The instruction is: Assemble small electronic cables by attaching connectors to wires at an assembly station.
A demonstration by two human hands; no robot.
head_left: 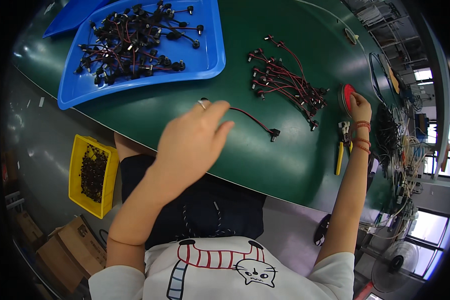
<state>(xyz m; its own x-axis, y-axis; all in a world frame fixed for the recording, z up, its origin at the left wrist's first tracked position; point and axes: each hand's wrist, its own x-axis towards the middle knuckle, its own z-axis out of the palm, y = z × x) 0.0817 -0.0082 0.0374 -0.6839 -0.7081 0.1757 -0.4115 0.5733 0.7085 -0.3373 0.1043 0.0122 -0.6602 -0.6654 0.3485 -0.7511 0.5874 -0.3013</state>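
In front of me over the green table, my left hand (190,142) has its fingers curled over one end of a red-and-black cable (252,118), its thumb held apart. The grip itself is mostly hidden behind the fingers. At the cable's other end, a black angled plug rests on the table. Off to the right, my right hand (360,106) reaches to a round, shallow tin with a red inside (347,97). Its fingers are drawn together at the red surface; whatever they pinch is too small to see. Yellow-handled pliers (340,155) lie just below that tin.
A blue tray (205,65) heaped with plug cables stands at the far left. Right of it lies a loose bunch of similar cables (290,82). A yellow bin (110,175) is on the floor at left, beside cardboard boxes (75,245). Tangled cords (387,125) line the right edge.
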